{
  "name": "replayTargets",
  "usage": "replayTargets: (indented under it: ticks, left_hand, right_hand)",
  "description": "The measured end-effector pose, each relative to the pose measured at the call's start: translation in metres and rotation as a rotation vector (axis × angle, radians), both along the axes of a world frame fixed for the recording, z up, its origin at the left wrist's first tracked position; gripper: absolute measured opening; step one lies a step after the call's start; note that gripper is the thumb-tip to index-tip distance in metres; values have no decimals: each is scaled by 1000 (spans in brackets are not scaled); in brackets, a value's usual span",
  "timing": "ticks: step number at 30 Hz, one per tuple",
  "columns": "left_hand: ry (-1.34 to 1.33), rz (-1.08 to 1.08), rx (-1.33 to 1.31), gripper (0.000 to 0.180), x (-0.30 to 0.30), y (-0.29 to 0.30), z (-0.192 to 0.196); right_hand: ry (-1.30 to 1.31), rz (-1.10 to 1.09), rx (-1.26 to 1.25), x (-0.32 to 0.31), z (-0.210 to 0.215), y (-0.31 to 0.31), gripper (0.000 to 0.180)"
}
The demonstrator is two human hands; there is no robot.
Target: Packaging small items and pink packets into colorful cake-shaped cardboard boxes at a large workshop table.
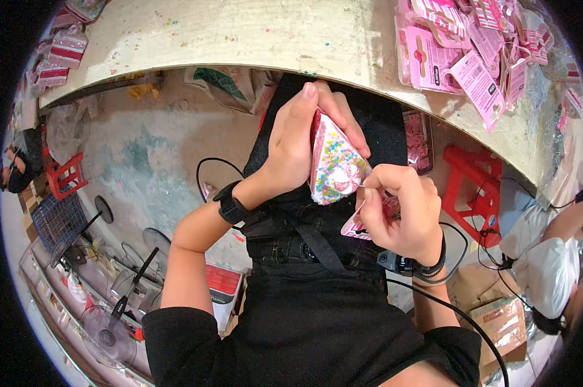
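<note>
A toy cake slice (335,161), wedge-shaped with pink sides and a white top covered in coloured sprinkles, rests in my left hand (298,132) over my lap. The left fingers wrap round its far end and sides. My right hand (404,206) is closed in a pinch at the slice's near right edge. A thin, light strand (362,187) shows between thumb and forefinger. Below the right thumb a pink printed card (354,227) sticks out, its other part hidden by the hand. Whether the strand joins card and slice I cannot make out.
A pale worktable (240,35) curves across the far side, with a heap of pink cards (433,61) at right and wrapped cake slices (65,48) at left. Red stools (475,187) stand on the floor. Another person (543,258) is at far right; a fan (109,335) is lower left.
</note>
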State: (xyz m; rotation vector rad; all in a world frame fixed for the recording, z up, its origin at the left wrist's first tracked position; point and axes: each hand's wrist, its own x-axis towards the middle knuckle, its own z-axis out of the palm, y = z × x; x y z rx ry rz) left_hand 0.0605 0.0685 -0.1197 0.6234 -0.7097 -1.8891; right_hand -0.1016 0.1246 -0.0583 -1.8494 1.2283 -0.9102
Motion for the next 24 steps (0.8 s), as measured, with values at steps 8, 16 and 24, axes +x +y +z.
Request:
replayTargets:
  ticks: [8, 16, 24]
  left_hand:
    - [-116, 15, -31, 45, 1, -1, 1]
    - [-178, 19, -72, 46, 3, -3, -1]
    - [-238, -1, -94, 47, 4, -6, -4]
  right_hand:
    - [-10, 1, 15, 0, 0, -2, 22]
    - [-79, -19, 103, 1, -8, 2, 19]
    - [-130, -28, 229, -1, -11, 5, 18]
